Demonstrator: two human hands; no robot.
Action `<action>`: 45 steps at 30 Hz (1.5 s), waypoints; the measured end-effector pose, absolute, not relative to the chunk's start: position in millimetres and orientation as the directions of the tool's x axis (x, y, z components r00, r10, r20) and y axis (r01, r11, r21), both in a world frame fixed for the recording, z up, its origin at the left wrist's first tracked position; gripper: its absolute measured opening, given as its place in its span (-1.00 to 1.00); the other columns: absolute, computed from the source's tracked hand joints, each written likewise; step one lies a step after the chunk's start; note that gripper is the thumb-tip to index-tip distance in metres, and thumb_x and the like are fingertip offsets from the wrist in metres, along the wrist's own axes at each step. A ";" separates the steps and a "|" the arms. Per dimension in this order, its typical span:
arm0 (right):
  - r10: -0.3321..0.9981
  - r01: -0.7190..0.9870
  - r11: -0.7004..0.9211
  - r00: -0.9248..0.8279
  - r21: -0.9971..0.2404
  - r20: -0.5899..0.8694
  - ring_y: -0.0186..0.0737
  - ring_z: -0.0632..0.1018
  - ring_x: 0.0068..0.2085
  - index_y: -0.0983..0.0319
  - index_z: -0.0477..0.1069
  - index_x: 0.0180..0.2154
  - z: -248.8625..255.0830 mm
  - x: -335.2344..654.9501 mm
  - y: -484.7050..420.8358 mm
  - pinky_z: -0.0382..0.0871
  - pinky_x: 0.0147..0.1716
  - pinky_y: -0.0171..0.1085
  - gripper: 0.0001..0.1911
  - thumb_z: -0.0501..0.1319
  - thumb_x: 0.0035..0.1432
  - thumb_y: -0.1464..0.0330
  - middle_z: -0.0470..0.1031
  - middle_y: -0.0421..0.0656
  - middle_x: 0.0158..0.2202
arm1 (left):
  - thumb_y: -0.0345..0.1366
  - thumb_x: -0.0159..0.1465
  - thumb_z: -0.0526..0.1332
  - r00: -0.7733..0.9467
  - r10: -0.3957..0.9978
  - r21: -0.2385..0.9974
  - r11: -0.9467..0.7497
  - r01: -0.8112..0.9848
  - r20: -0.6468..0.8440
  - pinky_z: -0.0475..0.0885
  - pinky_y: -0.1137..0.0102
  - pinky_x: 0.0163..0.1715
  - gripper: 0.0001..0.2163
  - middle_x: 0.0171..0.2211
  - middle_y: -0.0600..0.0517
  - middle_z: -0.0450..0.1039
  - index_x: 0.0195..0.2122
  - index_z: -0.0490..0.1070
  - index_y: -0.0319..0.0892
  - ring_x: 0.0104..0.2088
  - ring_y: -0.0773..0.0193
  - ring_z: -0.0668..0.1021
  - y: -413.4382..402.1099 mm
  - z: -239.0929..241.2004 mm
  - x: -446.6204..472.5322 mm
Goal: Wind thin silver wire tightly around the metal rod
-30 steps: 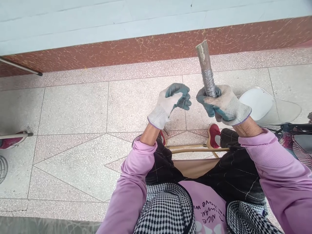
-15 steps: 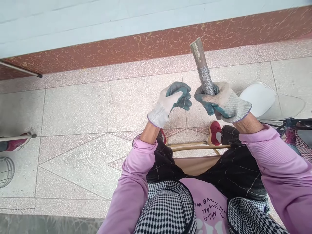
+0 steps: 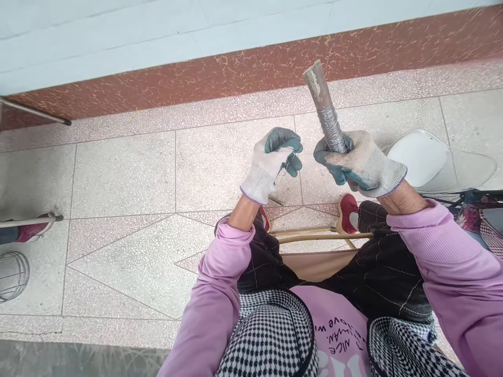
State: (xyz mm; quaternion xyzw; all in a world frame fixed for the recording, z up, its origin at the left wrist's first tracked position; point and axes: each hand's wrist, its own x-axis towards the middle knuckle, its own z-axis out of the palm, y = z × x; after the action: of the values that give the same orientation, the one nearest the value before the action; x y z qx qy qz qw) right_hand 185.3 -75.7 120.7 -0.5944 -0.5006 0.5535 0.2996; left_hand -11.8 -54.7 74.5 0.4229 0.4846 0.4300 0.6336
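Note:
My right hand (image 3: 359, 162), in a white glove with teal fingers, is wrapped round a grey rod (image 3: 317, 89) that stands tilted up and away from me. Thin wire (image 3: 332, 131) is wound in tight coils round the rod just above my fist. My left hand (image 3: 275, 159), gloved the same way, is closed in a pinch on a fine strand of that wire (image 3: 293, 159), a short way left of the rod. The strand between my hands is barely visible. I sit on a wooden stool (image 3: 318, 238), knees apart.
A white plastic visor (image 3: 436, 159) lies on the tiled floor right of my right hand. A wire basket (image 3: 13, 275) sits at the left edge, near another person's red shoe (image 3: 33, 230). A metal bar (image 3: 35, 112) juts in at upper left. A red-brown skirting (image 3: 196, 78) runs along the wall.
The rod has leaned a little more to the left. My left hand has shifted slightly up, still pinching the strand. My right hand keeps its grip.

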 end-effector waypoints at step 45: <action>0.971 0.661 -0.225 0.087 -0.716 -0.225 -0.43 0.43 -0.48 0.34 0.68 0.13 119.2 242.9 -42.3 0.25 -0.48 -0.32 -0.66 0.42 0.35 0.46 0.64 -0.12 -0.29 | -0.28 0.10 0.41 0.337 0.840 0.880 0.470 -0.061 -0.425 0.02 0.51 -0.65 -0.87 -0.52 0.12 0.36 -0.34 0.58 -0.17 -0.64 0.52 0.22 -55.1 62.3 -23.1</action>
State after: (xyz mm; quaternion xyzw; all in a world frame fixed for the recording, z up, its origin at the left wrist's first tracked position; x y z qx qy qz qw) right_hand 242.9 -42.3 119.2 -0.7024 -0.5807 0.3452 0.2241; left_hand -23.1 -55.1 62.3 0.4053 0.4802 0.3172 0.7103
